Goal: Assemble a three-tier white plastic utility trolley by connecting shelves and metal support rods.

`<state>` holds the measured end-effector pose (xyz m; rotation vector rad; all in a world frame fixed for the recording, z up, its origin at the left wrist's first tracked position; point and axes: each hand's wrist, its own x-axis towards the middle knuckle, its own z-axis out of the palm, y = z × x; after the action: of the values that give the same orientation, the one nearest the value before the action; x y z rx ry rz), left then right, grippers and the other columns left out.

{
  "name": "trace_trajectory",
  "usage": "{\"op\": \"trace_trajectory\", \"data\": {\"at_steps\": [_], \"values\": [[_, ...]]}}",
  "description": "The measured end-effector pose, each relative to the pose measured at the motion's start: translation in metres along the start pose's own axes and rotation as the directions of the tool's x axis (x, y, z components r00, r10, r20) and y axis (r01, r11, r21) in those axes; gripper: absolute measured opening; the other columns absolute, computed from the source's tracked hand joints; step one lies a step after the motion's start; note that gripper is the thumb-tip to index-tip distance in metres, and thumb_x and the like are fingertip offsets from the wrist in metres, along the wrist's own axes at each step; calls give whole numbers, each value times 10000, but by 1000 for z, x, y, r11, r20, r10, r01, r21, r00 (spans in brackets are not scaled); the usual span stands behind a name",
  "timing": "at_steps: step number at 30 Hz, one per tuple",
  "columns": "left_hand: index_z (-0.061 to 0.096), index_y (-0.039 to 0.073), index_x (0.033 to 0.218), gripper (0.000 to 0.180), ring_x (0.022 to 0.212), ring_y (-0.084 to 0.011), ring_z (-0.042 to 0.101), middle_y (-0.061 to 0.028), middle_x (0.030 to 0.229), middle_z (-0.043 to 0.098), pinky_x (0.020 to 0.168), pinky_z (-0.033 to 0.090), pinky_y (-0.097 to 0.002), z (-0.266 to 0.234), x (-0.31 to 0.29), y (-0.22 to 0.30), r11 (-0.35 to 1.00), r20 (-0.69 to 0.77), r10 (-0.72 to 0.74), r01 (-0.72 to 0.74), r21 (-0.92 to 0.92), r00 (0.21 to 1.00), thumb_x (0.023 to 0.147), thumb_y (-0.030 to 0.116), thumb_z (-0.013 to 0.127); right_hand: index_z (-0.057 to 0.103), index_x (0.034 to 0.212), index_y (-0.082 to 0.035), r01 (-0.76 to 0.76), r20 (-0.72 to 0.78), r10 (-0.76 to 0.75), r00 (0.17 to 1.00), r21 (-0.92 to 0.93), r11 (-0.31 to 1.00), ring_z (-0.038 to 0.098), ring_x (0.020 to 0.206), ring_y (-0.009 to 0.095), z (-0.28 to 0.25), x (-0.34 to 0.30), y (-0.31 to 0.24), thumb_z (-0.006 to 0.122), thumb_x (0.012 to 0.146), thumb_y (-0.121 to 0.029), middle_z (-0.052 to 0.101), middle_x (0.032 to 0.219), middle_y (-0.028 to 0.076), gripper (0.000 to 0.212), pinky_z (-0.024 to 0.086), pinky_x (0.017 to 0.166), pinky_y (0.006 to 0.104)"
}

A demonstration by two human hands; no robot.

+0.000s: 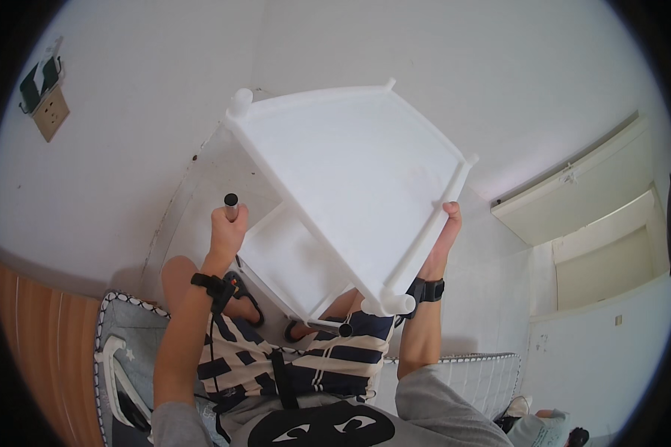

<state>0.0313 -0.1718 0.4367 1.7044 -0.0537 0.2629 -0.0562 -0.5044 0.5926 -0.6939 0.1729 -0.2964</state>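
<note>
A white plastic shelf tray (343, 156) with raised rims and round corner sockets is held up tilted in front of me. My right hand (452, 212) grips its right rim, thumb over the edge, the other fingers hidden behind it. My left hand (229, 227) is closed around a metal tube (232, 203) with a black end cap, to the left of the tray. Below and partly behind the tray is a second white shelf tier (294, 253), with a dark-ended tube (343, 328) at its near corner beside my legs.
Walls rise at the left and ahead, with a socket plate (50, 112) on the left one. I sit on a grey padded seat (134, 328) beside wooden boards (41, 328). A white door (611, 246) is at the right. Another person (544, 425) is at the lower right.
</note>
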Motion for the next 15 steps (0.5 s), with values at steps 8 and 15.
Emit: {"op": "trace_trajectory", "data": {"at_steps": [8,15], "values": [[337,-4,533,454,489,-88,283,-23,481,282,453,257,-351,4,-6,4,999,16,-37,37,38,999,873,149,596,447,1294,16,601,23,-621,783,-285,747,547,1104,326,93,-24,-93,522,731,-280,556,1198,178,641,462,975,408],[371,-3,544,442,489,-106,332,-31,479,338,472,301,-357,-3,-1,11,999,46,-49,48,21,998,876,182,597,499,1245,26,403,468,-316,825,-95,910,566,1094,320,139,-19,-215,472,787,-243,577,1204,187,531,461,961,416]]}}
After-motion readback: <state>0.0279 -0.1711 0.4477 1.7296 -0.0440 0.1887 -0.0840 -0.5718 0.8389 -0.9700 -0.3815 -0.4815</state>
